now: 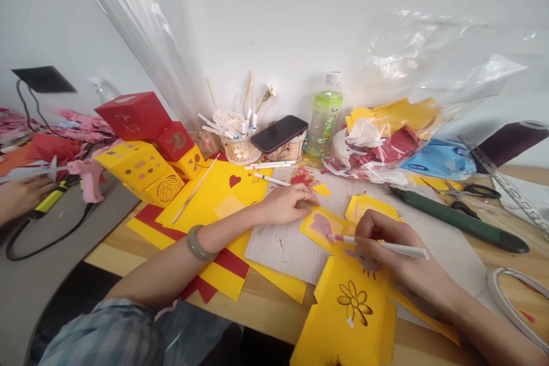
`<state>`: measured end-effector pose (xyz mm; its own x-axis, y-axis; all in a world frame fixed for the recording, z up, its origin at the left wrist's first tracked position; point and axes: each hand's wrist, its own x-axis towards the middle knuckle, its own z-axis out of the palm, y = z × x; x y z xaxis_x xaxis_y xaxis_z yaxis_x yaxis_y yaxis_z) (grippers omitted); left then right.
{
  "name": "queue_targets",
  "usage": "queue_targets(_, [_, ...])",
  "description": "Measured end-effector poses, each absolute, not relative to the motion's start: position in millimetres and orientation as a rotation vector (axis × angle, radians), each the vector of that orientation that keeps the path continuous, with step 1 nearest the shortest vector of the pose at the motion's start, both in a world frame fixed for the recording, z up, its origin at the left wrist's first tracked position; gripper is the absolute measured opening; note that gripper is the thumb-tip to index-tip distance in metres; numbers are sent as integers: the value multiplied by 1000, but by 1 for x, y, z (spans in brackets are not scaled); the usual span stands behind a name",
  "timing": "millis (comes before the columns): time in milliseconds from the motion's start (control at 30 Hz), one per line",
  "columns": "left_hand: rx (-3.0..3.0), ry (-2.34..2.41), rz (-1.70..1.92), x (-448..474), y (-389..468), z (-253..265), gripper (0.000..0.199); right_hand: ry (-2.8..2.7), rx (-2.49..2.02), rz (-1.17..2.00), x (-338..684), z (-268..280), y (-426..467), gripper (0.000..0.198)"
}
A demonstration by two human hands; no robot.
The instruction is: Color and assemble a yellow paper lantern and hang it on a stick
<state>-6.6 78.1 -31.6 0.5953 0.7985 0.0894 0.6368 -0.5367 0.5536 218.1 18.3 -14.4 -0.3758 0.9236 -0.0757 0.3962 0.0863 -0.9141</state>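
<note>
Wooden table (261,311) | I see yellow card (338,337), pinkish heart (321,227), flower cutout (355,303) | right hand (403,267) gripping marker (407,250) | left hand (285,206) loosely spread

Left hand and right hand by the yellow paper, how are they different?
The left hand lies low with no pen, while the right hand grips a white pen. The left hand's arm wears a bangle; the right hand's arm shows none. Both are beside the yellow paper.

stacked boxes (143,166) left on the counter (268,298), phone (281,135) on a basket (289,152) behind the cut sheet (317,238), bottle (327,117) right of phone, plastic bag (377,151) right of bottle, scissors (482,190) farther right
</note>
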Motion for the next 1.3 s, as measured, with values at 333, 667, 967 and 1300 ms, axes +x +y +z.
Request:
queue_targets(333, [2356, 1148, 447, -7, 78, -30, 27, -1760, -1343, 1289, 216, -13, 19, 28])
queue_targets(667, [2356, 1147, 447, -7, 77, -30, 28, -1852, -1342, 1258, 215, -14, 20, 25])
queue_targets(967, [2358, 1139, 461, -7, 78, -31, 28, -1890, -1327, 1249, 215, -17, 22, 25])
queue_targets(1300, [2366, 1139, 464, -7, 78, -31, 29, -1842, -1317, 1261, 215, -18, 24, 24])
